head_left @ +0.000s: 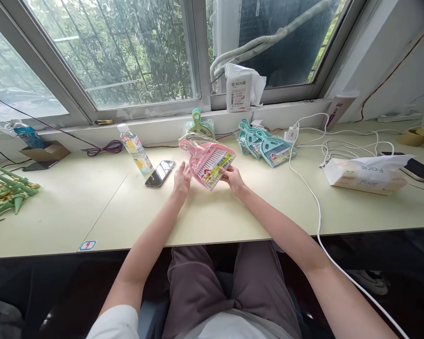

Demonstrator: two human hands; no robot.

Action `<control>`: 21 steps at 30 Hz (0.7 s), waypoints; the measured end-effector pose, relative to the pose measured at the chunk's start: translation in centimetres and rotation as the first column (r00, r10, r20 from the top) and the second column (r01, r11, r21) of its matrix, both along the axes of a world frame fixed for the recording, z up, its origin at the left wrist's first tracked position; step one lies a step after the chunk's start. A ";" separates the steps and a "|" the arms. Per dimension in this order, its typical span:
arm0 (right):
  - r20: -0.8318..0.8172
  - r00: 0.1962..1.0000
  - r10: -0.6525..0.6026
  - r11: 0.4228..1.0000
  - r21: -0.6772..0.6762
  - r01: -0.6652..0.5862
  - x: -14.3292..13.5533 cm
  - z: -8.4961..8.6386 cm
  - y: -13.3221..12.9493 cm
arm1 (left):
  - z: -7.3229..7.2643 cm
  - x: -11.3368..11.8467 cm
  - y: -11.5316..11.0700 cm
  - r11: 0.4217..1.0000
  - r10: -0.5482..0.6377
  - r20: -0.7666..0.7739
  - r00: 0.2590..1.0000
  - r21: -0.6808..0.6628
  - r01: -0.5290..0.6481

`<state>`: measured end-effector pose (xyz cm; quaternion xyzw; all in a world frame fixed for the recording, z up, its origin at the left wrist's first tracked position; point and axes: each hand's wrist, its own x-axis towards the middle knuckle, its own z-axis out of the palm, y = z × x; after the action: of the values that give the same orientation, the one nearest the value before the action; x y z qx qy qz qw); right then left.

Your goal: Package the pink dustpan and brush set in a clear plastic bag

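Note:
A pink mini dustpan-and-brush set (208, 162) in clear plastic wrap with a printed label is held tilted above the desk. My right hand (232, 179) pinches its lower right edge. Beside its left edge is my left hand (183, 179), fingers raised and apart; whether they touch the wrap I cannot tell. Close to that hand lies a black phone (160, 173), and a drink bottle (135, 149) stands just behind it. A green dustpan set (198, 123) is behind the pink one. Several teal dustpan sets (268, 143) lie to the right.
White cables (318, 202) run across the desk (134, 221) and over its front edge. At the right are a tissue pack (365, 174) and tape rolls (411, 136). Green stalks (10, 193), a cardboard box (45, 151) and a bundled wire (106, 147) occupy the left.

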<state>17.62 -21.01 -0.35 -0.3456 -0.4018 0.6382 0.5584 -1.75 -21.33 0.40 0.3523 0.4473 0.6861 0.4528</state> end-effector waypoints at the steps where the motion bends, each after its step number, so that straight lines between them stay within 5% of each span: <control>1: -0.002 1.000 0.002 1.000 0.003 -0.002 -0.1 0.0 0.0 | -0.1 0.0 0.1 0.998 -0.060 0.054 0.997 0.033 0.058; 10: -0.008 1.000 -0.024 1.000 -0.006 0.024 -0.4 -0.5 0.2 | -0.7 -0.6 0.3 0.983 -0.182 0.117 0.976 0.022 0.181; 21: -0.048 0.997 -0.067 0.997 -0.046 0.065 -0.3 -1.3 0.7 | -0.9 0.1 -0.1 0.962 -0.256 0.004 0.967 -0.094 0.255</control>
<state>17.31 -20.35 -1.63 -0.3552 -0.3617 0.6365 0.5812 -1.61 -21.41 -0.47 0.3882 0.4316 0.5988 0.5519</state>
